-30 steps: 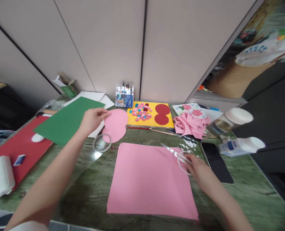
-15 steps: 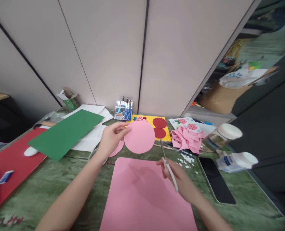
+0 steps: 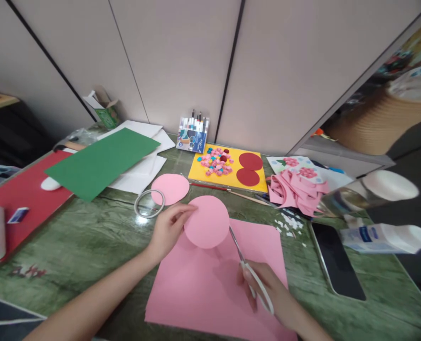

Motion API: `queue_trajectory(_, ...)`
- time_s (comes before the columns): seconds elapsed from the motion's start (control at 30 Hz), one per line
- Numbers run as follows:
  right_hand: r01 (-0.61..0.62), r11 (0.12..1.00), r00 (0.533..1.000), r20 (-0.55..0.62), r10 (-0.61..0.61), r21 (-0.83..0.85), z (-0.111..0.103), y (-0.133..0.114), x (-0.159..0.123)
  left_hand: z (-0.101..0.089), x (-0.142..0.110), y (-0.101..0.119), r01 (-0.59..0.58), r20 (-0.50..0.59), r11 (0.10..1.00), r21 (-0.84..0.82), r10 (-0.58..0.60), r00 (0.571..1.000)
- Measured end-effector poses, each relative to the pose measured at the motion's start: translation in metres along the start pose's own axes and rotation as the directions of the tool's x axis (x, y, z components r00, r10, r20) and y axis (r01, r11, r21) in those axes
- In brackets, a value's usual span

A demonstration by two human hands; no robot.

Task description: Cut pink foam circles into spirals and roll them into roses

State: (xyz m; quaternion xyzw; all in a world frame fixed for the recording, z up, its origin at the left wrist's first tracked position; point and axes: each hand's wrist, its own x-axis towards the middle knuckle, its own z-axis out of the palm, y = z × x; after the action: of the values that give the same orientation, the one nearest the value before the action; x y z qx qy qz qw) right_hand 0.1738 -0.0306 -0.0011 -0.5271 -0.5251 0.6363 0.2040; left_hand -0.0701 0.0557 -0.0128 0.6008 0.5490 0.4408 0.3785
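Observation:
My left hand [image 3: 173, 229] pinches the left edge of a pink paper circle [image 3: 207, 222], held above a pink sheet [image 3: 203, 293]. In my right hand [image 3: 263, 284] is a pair of white-handled scissors [image 3: 258, 284]. Their blades point up and away, the tip close to the circle's right edge; whether it touches I cannot tell. Beyond my left hand, another pink circle [image 3: 173, 187] lies on the table, partly under a grey ring [image 3: 136, 204].
At the back, a yellow sheet [image 3: 196, 175] bears pompoms [image 3: 215, 163] and two red circles [image 3: 249, 176]. Pink scraps [image 3: 295, 192], a phone [image 3: 338, 260] and bottles [image 3: 377, 237] are right. Green [image 3: 103, 163] and red sheets [image 3: 29, 189] lie left. Brushes [image 3: 210, 186] lie behind the circle.
My view has tilted down and shifted left. The circle and scissors now sit over the pink sheet, nearer to me, and the pompoms and second circle are uncovered. Both hands keep their hold.

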Motion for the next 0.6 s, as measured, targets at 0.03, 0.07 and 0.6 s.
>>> queue_trajectory(0.03,0.001,1.000,1.000,0.000,-0.001,0.001,0.000,0.000,0.000,-0.001,0.000,0.000,-0.033,0.020,0.999,0.030,0.032,0.999)
queue_trajectory(0.07,0.002,1.000,1.000,-0.003,-0.002,0.003,0.001,0.000,0.000,-0.002,-0.001,0.001,-0.062,0.041,0.996,0.057,0.060,0.997)
queue_trajectory(0.6,0.006,0.991,1.000,-0.022,-0.003,0.134,-0.003,0.014,0.002,-0.003,0.000,-0.006,-0.062,0.246,0.994,-0.093,0.083,0.966)
